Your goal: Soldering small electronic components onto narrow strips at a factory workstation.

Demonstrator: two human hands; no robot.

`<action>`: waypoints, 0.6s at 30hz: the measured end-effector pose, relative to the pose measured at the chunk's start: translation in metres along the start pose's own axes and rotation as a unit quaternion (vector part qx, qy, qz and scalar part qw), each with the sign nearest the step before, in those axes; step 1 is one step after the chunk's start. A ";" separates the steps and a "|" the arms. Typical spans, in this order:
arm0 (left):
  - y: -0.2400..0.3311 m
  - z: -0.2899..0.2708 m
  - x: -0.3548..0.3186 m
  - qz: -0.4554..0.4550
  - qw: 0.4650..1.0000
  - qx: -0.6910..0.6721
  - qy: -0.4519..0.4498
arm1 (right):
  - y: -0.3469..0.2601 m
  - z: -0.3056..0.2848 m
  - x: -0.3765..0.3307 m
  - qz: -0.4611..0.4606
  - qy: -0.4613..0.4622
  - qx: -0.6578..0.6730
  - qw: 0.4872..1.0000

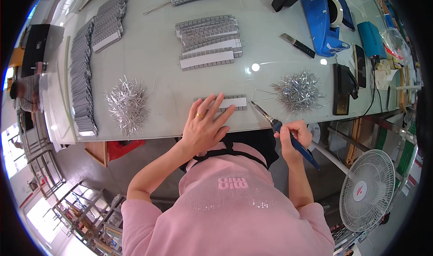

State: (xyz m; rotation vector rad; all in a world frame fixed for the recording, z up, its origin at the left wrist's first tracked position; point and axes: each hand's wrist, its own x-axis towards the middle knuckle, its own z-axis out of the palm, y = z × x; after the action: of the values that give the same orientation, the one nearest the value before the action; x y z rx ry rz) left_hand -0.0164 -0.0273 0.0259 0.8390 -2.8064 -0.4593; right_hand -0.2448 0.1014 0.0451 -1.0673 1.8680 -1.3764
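My left hand lies with fingers spread on a narrow grey segmented strip with a white top, near the table's front edge. Its fingertips press on the strip and cover the left part of it. In my right hand is a soldering iron with a blue handle. The iron's metal tip points up and left, close to the strip's right end; whether it touches cannot be made out. A heap of thin silvery wire pieces lies just beyond my right hand. Another wire heap sits to the left.
Similar strips are stacked at mid-table and in long rows at left. To the right are a utility knife, a blue tape dispenser, a black stand, a phone and a teal box. A fan stands below.
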 end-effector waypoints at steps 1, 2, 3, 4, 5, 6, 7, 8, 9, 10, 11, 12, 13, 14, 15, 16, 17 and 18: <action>0.000 0.000 0.000 -0.002 1.000 0.000 0.001 | 0.000 0.002 0.001 0.005 0.000 0.009 1.000; 0.000 0.001 0.000 -0.004 1.000 -0.001 0.001 | 0.000 0.003 0.002 0.010 0.000 0.017 1.000; 0.000 0.001 -0.001 -0.005 1.000 0.000 0.001 | 0.000 0.003 0.002 0.010 -0.001 0.018 1.000; 0.000 0.002 -0.001 -0.004 1.000 -0.001 0.005 | 0.001 0.004 0.002 0.027 0.002 0.048 0.998; 0.000 0.002 -0.001 -0.002 1.000 -0.001 0.010 | 0.002 0.004 0.002 0.043 0.005 0.078 0.996; 0.000 0.002 -0.001 -0.003 1.000 -0.002 0.010 | 0.003 0.004 0.002 0.043 0.005 0.077 0.996; 0.000 0.002 -0.001 -0.003 1.000 0.000 0.009 | 0.004 0.004 0.002 0.048 0.003 0.083 0.995; 0.000 0.002 -0.001 -0.004 1.000 0.001 0.008 | 0.005 0.003 0.001 0.054 0.001 0.089 0.995; 0.000 0.002 -0.002 -0.004 1.000 0.000 0.008 | 0.004 0.003 0.001 0.054 0.001 0.089 0.995; 0.000 0.003 -0.002 -0.004 1.000 0.001 0.010 | 0.003 0.004 0.001 0.054 0.002 0.087 0.995; 0.000 0.003 -0.002 -0.004 1.000 0.001 0.011 | 0.003 0.004 0.002 0.054 0.002 0.085 0.995; 0.000 0.003 -0.002 -0.004 1.000 0.001 0.011 | 0.002 0.005 0.002 0.054 0.003 0.085 0.995; -0.001 0.003 -0.002 -0.003 1.000 0.002 0.010 | 0.001 0.006 0.002 0.054 0.001 0.084 0.995; -0.001 0.003 -0.002 -0.002 1.000 0.003 0.010 | 0.001 0.006 0.002 0.053 -0.001 0.083 0.995; -0.001 0.003 -0.001 -0.002 1.000 0.003 0.010 | 0.001 0.007 0.002 0.053 -0.001 0.083 0.995; 0.000 0.003 -0.001 -0.002 1.000 0.004 0.009 | 0.002 0.007 0.003 0.053 0.000 0.086 0.995; 0.000 0.003 -0.001 -0.002 1.000 0.004 0.008 | 0.003 0.007 0.003 0.054 0.001 0.088 0.995; 0.000 0.003 -0.001 -0.002 1.000 0.004 0.008 | 0.003 0.008 0.003 0.054 0.001 0.088 0.995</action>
State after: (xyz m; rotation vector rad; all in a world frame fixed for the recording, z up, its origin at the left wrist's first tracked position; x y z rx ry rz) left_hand -0.0162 -0.0264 0.0228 0.8467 -2.7939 -0.4414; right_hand -0.2406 0.0958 0.0400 -0.8653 1.7425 -1.4498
